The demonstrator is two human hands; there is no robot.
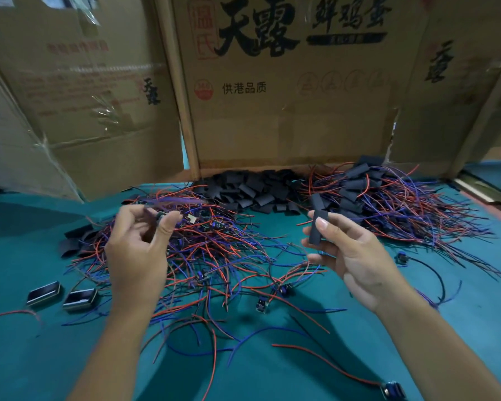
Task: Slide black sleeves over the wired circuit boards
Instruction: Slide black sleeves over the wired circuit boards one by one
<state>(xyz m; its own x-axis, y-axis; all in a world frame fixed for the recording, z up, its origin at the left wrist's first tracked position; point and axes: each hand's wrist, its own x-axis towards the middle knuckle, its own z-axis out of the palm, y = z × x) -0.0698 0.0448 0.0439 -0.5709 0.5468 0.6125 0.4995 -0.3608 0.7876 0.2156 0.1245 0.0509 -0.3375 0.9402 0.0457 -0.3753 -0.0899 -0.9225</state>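
Progress, judged from the piles: a good share is done, more is left. To my right lies a heap of sleeved boards (368, 195), black tubes already on, red and blue leads trailing out toward me. In the middle, a stack of loose sleeves (252, 189) waits against the cardboard wall (287, 111). In front of my left side, the tangle of bare wired boards (209, 247) is still large (my guess is it outweighs the finished heap, though the wires hide the count). My right hand (356, 256) holds one black sleeve (317, 227) upright, pinched flat between thumb and fingers, the other fingers loosely spread beneath it. My left hand (139, 244) is raised, thumb and forefinger closed on a small wired board (161, 217); its leads blur above the fingers, so I cannot tell how the board is turned. Sleeve and board are well apart, not yet mated. The sleeve looks matte, flattened, soft-walled; I expect it needs squeezing open before the board enters. Two small dark cases (61, 295) sit on the green mat (301, 371) to my left.
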